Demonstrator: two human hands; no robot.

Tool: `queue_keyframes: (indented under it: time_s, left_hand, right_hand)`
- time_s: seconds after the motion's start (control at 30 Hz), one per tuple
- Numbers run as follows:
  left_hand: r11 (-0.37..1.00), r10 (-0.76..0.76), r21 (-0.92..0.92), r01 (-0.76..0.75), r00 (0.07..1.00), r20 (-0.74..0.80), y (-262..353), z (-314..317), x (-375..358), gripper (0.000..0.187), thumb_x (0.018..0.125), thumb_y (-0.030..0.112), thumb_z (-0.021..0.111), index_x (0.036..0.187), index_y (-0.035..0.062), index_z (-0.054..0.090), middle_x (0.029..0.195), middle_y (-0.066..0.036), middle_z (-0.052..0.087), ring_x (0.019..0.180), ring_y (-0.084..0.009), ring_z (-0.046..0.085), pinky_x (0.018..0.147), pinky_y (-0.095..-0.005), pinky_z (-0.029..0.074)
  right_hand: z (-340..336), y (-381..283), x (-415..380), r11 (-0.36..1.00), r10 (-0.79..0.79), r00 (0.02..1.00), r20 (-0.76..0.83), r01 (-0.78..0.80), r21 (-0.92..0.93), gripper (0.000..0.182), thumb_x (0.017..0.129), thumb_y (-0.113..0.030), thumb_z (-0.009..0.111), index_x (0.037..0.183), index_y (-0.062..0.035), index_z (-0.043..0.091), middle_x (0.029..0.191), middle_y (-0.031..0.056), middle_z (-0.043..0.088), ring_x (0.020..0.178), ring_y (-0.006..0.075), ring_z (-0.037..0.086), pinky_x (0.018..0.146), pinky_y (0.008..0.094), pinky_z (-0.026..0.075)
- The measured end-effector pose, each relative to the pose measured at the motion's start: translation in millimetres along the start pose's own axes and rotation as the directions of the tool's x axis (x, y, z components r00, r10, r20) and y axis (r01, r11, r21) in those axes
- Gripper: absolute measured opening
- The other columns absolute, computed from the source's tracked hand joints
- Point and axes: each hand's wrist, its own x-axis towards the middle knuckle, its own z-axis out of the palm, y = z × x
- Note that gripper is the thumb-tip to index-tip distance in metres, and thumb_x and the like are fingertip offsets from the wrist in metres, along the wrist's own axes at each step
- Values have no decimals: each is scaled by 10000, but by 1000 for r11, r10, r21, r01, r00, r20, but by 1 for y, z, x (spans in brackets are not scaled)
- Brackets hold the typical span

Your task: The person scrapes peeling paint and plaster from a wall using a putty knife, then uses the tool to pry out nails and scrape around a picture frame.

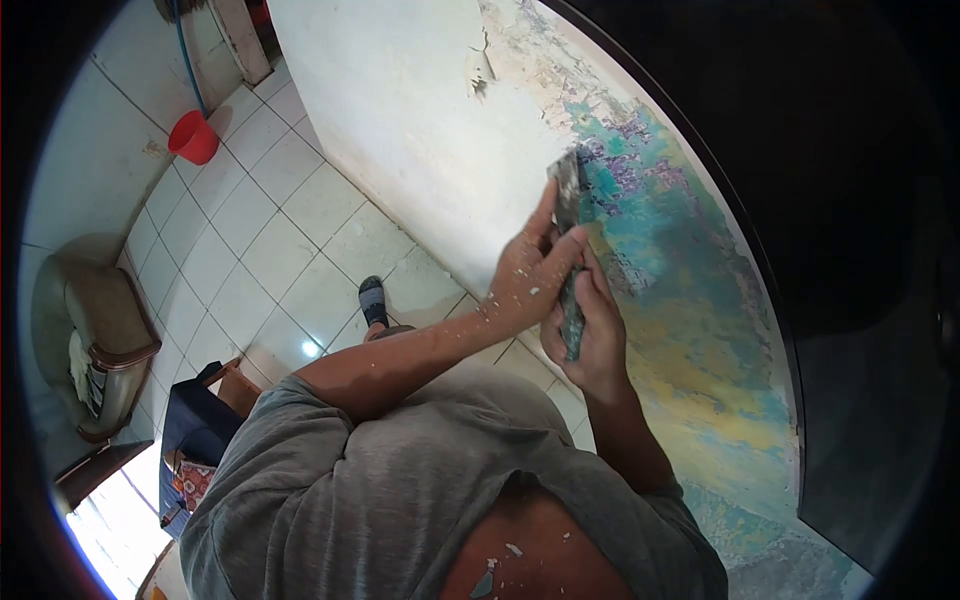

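Observation:
A paint scraper (567,185) with a worn, smeared blade meets the wall (420,110) where the white paint ends and bare, mottled patches begin. My left hand (527,275) is closed near the scraper's neck, its index finger stretched along the blade. Lower down, my right hand (597,335) wraps the handle, whose butt end shows below the fingers. White paint flecks stick to my left hand and forearm. Right of the blade, the stripped area (650,250) shows turquoise, purple and yellow layers. Above it, the paint (480,75) is cracked and curling.
A dark door or panel (870,300) borders the wall on the right. White floor tiles (310,210) lie to the left, with my shod foot (373,298) on them. Farther left are a red bucket (193,138), a brown armchair (125,320) and a dark cloth-covered item (195,420).

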Motion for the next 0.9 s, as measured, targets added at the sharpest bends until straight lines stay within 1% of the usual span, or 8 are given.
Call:
queue_keyframes:
  time_s: [0.13,0.3,0.37,0.5,0.6,0.7,0.8,0.9]
  left_hand:
    - [998,55,3,-55,998,-5,-7,12,-2,758,991,248,614,1577,11,195,773,-24,560,714,-79,516,658,-236,458]
    - [995,92,31,-92,996,16,-13,12,5,763,993,256,604,1576,3,182,761,-38,564,713,-80,520,663,-252,470]
    - [999,-15,-28,16,1000,18,0,8,10,762,995,256,599,1574,-6,178,802,-47,583,755,-79,534,688,-248,474]
    - [1000,0,19,0,999,34,-7,10,6,760,1002,246,589,1574,-15,161,860,-53,596,791,-76,547,696,-238,481]
    - [973,205,-107,-206,979,-21,-9,18,12,763,1006,236,578,1574,-23,138,903,-58,604,807,-77,557,704,-228,486]
    - [999,48,-4,-49,995,-84,20,3,20,767,1007,226,570,1573,-32,120,960,-72,617,821,-102,566,748,-248,497]
    - [990,-16,-140,11,999,-33,14,-8,19,692,1027,122,534,1590,18,145,1167,-91,594,987,-87,540,872,-220,462]
    - [997,-46,60,44,999,29,13,0,5,695,1029,123,533,1592,24,137,1209,-100,591,1004,-79,541,873,-220,464]
  right_hand:
    - [-6,0,-10,999,-27,999,-26,28,43,561,1079,-304,329,1577,-87,189,849,63,558,429,89,419,351,222,362]
    - [1,-9,-8,1000,-7,998,-64,8,15,551,1082,-306,322,1568,-72,213,885,63,571,429,82,414,339,223,347]
    - [8,-9,2,993,-64,995,-80,56,-99,533,1084,-299,320,1558,-67,246,887,70,579,423,79,416,337,221,338]
    - [3,-10,-2,994,-38,995,-91,28,-109,516,1085,-286,323,1548,-65,271,871,70,581,419,83,419,337,225,342]
    - [0,-14,3,1000,-9,999,-37,9,0,505,1085,-271,323,1545,-67,278,853,63,582,419,82,428,345,227,351]
    - [-2,-12,26,999,-13,1000,-1,13,-49,512,1083,-260,316,1549,-56,262,878,75,586,429,80,436,351,225,359]
    - [7,-11,28,999,1,998,70,3,-50,515,1082,-257,307,1553,-53,251,858,75,587,431,80,436,353,219,354]
    - [11,-8,0,998,-29,994,-107,23,-50,509,1084,-263,282,1558,-81,244,770,51,555,434,88,442,349,219,352]
